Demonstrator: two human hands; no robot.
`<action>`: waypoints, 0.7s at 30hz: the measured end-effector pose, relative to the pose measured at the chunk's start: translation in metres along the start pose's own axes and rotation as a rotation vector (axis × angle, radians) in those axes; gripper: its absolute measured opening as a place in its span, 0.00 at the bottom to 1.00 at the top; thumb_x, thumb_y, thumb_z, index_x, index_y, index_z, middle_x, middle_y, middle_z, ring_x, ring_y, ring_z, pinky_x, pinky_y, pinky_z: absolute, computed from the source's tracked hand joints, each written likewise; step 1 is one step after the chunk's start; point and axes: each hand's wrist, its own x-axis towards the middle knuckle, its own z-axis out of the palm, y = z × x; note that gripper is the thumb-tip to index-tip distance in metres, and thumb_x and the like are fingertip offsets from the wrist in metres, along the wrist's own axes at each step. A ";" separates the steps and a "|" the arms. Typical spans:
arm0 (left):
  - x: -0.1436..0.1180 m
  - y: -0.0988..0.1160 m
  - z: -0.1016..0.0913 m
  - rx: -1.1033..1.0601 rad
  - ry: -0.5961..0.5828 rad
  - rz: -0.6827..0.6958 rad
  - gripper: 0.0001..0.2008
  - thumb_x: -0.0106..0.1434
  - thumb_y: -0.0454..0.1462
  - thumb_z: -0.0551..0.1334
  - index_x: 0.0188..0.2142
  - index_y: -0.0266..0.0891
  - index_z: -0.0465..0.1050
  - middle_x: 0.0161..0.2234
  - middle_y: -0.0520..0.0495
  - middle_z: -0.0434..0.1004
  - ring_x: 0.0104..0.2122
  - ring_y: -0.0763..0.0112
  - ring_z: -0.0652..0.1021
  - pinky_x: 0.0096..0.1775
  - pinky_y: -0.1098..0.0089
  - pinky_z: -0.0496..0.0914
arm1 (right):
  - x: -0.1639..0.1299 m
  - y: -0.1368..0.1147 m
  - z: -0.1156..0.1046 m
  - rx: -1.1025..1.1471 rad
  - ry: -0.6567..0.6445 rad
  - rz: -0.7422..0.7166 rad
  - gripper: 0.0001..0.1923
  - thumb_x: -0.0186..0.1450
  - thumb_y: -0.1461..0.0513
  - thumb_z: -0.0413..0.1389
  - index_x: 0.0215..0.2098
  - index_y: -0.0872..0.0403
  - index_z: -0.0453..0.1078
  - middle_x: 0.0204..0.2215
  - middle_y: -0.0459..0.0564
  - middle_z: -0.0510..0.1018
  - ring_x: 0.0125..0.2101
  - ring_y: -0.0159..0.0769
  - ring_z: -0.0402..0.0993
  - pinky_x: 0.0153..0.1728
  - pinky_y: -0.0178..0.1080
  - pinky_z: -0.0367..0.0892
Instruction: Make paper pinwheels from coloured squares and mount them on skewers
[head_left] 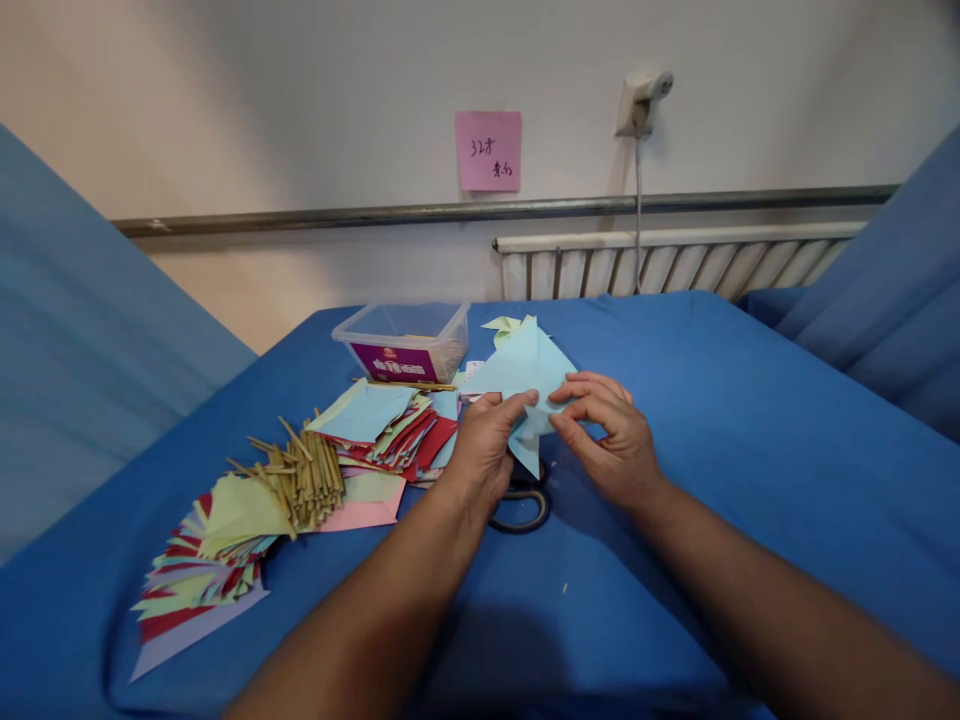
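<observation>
Left hand (481, 450): grip clamped on light-blue paper (517, 358)
Right hand (616, 436): fingertips at its edge, pinch unclear
Folding: apparently the step; next calls for steady hold

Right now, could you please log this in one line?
left hand: holds blue paper | right hand: at its edge | sticks: heaped on left

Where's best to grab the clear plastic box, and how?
Pinch the box by its flared left rim, probably from the left: blue cloth borders that side, while a paper stack sits before it and held blue paper near its right.
</observation>
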 end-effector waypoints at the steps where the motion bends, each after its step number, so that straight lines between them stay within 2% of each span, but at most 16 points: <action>1: -0.001 -0.002 0.001 0.023 -0.014 -0.006 0.12 0.42 0.32 0.73 0.26 0.33 0.73 0.22 0.51 0.75 0.21 0.76 0.73 0.26 0.75 0.68 | 0.000 0.001 0.001 0.020 0.025 0.036 0.06 0.63 0.61 0.58 0.28 0.50 0.69 0.38 0.48 0.80 0.49 0.45 0.72 0.53 0.52 0.60; 4: -0.003 -0.006 0.002 0.068 -0.027 -0.023 0.13 0.43 0.34 0.73 0.28 0.31 0.75 0.23 0.48 0.76 0.21 0.75 0.74 0.27 0.74 0.69 | 0.000 0.004 0.002 0.047 0.074 0.114 0.08 0.61 0.62 0.59 0.25 0.50 0.68 0.37 0.49 0.80 0.47 0.45 0.73 0.52 0.52 0.62; 9: -0.004 -0.008 0.002 0.050 0.027 -0.034 0.14 0.41 0.34 0.74 0.28 0.31 0.76 0.23 0.48 0.77 0.21 0.74 0.74 0.27 0.73 0.70 | 0.002 0.009 0.004 0.043 0.106 0.193 0.09 0.60 0.62 0.58 0.22 0.50 0.67 0.34 0.49 0.80 0.45 0.44 0.74 0.51 0.51 0.64; 21: -0.002 -0.011 0.000 0.065 0.034 -0.026 0.16 0.42 0.36 0.75 0.30 0.30 0.77 0.26 0.45 0.79 0.24 0.72 0.76 0.31 0.71 0.71 | 0.001 0.011 0.005 -0.012 0.085 0.228 0.10 0.60 0.61 0.58 0.21 0.50 0.66 0.33 0.48 0.80 0.45 0.44 0.74 0.51 0.51 0.62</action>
